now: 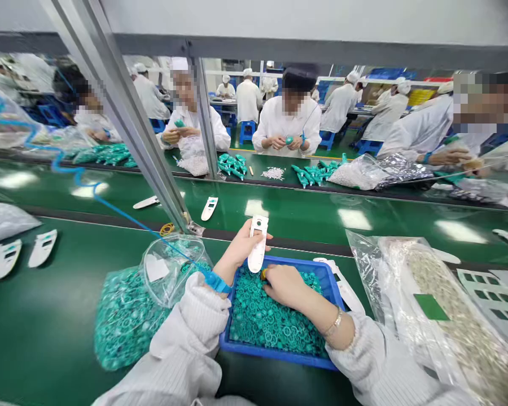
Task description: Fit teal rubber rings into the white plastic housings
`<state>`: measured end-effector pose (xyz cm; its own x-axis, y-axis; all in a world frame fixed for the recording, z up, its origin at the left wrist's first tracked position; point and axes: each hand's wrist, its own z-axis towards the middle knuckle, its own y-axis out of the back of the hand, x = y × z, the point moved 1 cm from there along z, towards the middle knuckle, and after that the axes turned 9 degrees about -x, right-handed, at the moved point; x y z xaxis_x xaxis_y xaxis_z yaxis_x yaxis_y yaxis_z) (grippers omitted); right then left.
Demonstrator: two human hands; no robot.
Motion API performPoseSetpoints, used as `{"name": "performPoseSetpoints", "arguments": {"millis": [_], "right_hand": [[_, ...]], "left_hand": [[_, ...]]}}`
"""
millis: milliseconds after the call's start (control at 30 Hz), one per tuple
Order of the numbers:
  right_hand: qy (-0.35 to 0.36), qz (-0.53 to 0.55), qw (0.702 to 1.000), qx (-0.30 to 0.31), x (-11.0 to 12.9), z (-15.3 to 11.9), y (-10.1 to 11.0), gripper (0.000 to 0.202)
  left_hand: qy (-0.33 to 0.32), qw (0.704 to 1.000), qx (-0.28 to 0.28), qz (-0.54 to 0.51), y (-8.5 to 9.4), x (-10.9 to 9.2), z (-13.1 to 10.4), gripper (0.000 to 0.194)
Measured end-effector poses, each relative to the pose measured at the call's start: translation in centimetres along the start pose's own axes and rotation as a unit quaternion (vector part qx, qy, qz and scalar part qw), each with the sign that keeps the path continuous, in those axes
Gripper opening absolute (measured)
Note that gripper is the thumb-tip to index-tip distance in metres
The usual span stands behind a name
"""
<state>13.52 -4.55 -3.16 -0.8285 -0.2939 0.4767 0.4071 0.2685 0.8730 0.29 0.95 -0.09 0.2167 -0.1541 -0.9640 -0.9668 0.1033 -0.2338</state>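
Note:
My left hand (242, 248) grips a white plastic housing (257, 248), long and rounded, with cut-out openings at its upper end. It is held upright above the far part of a blue bin (279, 354). Small green ring-shaped parts (275, 321) fill that bin. Over them is my right hand (285, 285), fingers curled down and drawn together, with something yellow at a fingertip. Whatever lies between those fingers is hidden. A blue wrist strap (215, 282) with a coiled cord is on my left wrist.
Left of the bin lies a clear bag (127, 316) of green parts. At right are a large plastic bag (444, 299) of small pieces and a white housing (342, 285). A metal post (127, 113) rises ahead, before the green conveyor (313, 217). Co-workers (290, 118) sit across it.

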Motion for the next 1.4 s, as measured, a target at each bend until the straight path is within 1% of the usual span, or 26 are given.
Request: {"name": "performPoseSetpoints", "arguments": {"millis": [100,200,267,367,500,667,800,900,1033,1167,1200,1267,1333,1400], "right_hand": [[0.005,0.032,0.999,-0.02,0.2,-0.2,0.7,0.012],[0.029,0.115,0.992,-0.043,0.5,-0.5,2.2,0.006],[0.046,0.188,0.979,-0.065,0.7,-0.6,3.4,0.014],[0.053,0.284,0.95,-0.121,0.6,-0.6,4.6,0.027],[0.045,0.354,0.913,-0.197,-0.2,0.0,4.8,0.034],[0.037,0.362,0.885,-0.29,-1.2,0.4,4.7,0.029],[0.043,0.305,0.875,-0.373,-1.4,0.0,5.1,0.02],[0.05,0.258,0.869,-0.42,-1.2,-0.2,5.4,0.024],[0.059,0.218,0.865,-0.449,-0.8,-0.4,5.5,0.036],[0.082,0.189,0.863,-0.461,-0.3,-0.8,5.6,0.036],[0.089,0.198,0.864,-0.455,-0.1,-0.9,5.6,0.035],[0.09,0.249,0.861,-0.434,0.1,-1.0,5.4,0.032],[0.077,0.316,0.852,-0.41,0.1,-0.9,5.1,0.032],[0.063,0.361,0.846,-0.388,0.1,-0.7,4.8,0.034]], "left_hand": [[0.0,1.0,0.001,0.004,0.1,0.1,-0.1,0.038],[-0.004,1.0,0.007,0.014,0.1,0.1,-0.2,0.036],[-0.011,1.0,0.011,0.024,0.0,0.1,-0.2,0.036],[-0.026,0.998,0.026,0.043,-0.2,0.1,-0.4,0.036],[-0.022,0.995,0.068,0.065,-0.6,0.2,-0.8,0.038],[0.022,0.989,0.128,0.064,-1.0,-0.2,-1.4,0.043],[0.036,0.985,0.156,0.06,-1.2,-0.7,-2.3,0.044],[0.035,0.983,0.175,0.052,-1.5,-1.0,-3.0,0.044],[0.019,0.987,0.155,0.035,-1.9,-1.3,-3.3,0.038],[-0.018,0.991,0.132,0.021,-2.2,-1.4,-3.3,0.033],[-0.03,0.991,0.125,0.02,-2.3,-1.5,-3.3,0.032],[-0.055,0.992,0.11,0.021,-2.3,-1.6,-3.4,0.033],[-0.081,0.992,0.092,0.033,-2.3,-1.7,-3.5,0.034],[-0.111,0.989,0.069,0.071,-2.2,-1.7,-3.6,0.034]]}}
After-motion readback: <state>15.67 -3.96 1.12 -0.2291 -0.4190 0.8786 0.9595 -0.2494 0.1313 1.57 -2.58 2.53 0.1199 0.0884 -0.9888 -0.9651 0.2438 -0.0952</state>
